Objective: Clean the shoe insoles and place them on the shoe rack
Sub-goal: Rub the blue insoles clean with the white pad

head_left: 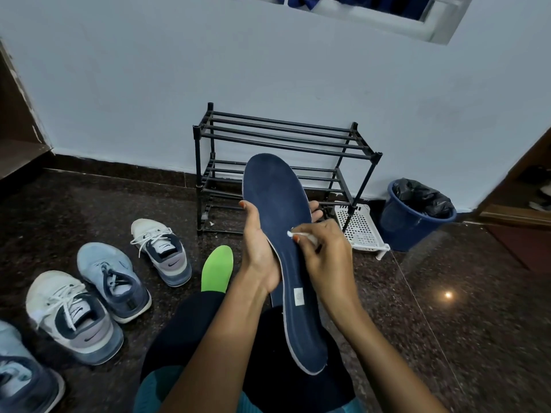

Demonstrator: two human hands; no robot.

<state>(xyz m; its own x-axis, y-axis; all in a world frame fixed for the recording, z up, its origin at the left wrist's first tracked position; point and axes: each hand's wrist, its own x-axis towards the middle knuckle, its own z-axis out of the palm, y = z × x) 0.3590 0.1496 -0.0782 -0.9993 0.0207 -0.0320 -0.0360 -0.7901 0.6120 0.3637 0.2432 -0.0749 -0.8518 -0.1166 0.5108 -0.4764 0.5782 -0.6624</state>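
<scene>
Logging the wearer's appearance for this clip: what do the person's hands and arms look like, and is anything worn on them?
Left forearm and right forearm are bare, no sleeves in view. The left hand and right hand wear no gloves; no watch, bracelet or ring shows. The visible nails carry orange-red polish.

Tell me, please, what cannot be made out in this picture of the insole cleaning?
All in the head view:
1. The white tool in the right hand is mostly covered by that hand; brush or cloth, I cannot tell.
2. The green insole: its near end is hidden behind the person's leg.
3. The label on the blue insole is too small to read.
4. The shoe at bottom left is cut off by the frame edges.
</scene>
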